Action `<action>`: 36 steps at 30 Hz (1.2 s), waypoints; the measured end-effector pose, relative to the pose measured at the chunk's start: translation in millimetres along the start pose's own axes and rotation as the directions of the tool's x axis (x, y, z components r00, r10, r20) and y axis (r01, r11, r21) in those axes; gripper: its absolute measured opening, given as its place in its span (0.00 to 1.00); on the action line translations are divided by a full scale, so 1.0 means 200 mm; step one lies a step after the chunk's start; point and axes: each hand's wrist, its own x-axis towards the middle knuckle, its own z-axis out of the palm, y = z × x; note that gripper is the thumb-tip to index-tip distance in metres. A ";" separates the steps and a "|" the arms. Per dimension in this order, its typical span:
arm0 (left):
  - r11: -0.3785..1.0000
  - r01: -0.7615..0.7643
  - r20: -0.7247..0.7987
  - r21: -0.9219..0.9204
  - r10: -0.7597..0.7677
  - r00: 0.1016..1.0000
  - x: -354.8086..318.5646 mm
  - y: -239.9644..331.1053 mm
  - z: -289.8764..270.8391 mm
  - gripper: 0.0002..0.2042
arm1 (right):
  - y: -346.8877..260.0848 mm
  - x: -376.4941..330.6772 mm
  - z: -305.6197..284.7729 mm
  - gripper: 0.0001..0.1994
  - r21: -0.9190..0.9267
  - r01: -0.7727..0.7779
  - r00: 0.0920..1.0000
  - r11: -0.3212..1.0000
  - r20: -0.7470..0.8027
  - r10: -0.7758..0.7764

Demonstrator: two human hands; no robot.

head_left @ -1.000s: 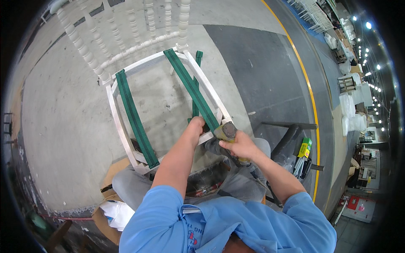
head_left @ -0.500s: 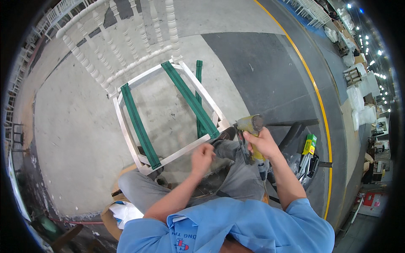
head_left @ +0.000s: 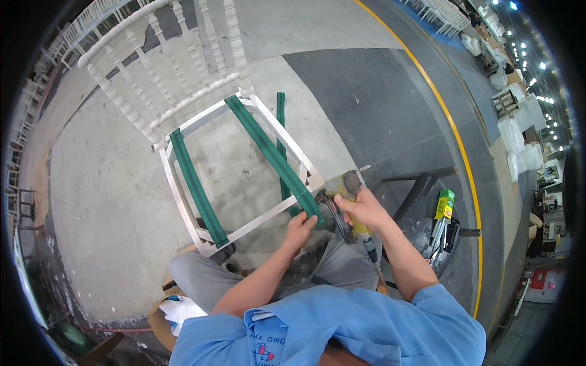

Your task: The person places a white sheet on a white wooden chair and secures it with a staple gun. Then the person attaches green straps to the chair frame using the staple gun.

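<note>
In front of me a white chair frame (head_left: pixel 256 221) has an open seat. Two green webbing straps cross it: the left strap (head_left: pixel 197 190) lies flat from rail to rail, and the right strap (head_left: pixel 267 146) runs over the near rail, its end hanging past it. My left hand (head_left: pixel 297 234) pinches that hanging end between thumb and fingers. My right hand (head_left: pixel 367 211) grips a yellow air staple gun (head_left: pixel 336 185), held just right of the seat's near right corner. Another green strap (head_left: pixel 281 117) shows beyond the right rail, its lower part partly hidden by the frame.
A dark stool (head_left: pixel 420 230) to my right bears a green and yellow box (head_left: pixel 445 204) and several tools. The chair's spindled back (head_left: pixel 165 58) extends away at upper left. White plastic (head_left: pixel 183 310) lies by my left knee. A yellow line (head_left: pixel 448 119) curves along the floor.
My left hand has moved slightly right and down and taken hold of the right strap's end, now pulled further past the near rail. The staple gun has shifted a little left.
</note>
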 end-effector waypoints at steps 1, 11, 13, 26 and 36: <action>0.994 -0.014 -0.015 -0.106 0.012 1.000 -0.01 0.06 -0.01 0.13 | 0.01 0.02 0.00 0.14 -0.007 -0.009 1.000 1.000 0.002 0.009; 0.905 0.205 -0.034 -0.373 -0.234 0.972 0.30 0.49 -0.33 0.14 | -0.04 0.25 0.13 0.20 -0.177 -0.107 0.992 0.978 0.041 0.116; 0.909 0.196 -0.016 -0.368 -0.217 0.976 0.32 0.48 -0.33 0.16 | -0.03 0.27 0.15 0.21 -0.194 -0.123 0.990 0.973 0.043 0.134; 0.891 0.229 -0.013 -0.393 -0.255 0.967 0.31 0.53 -0.35 0.16 | 0.01 0.31 0.21 0.23 -0.277 -0.151 0.987 0.949 0.005 0.159; 0.831 0.305 0.057 -0.464 -0.316 0.947 0.33 0.51 -0.38 0.16 | 0.01 0.29 0.30 0.21 -0.322 -0.115 0.991 0.940 0.030 0.131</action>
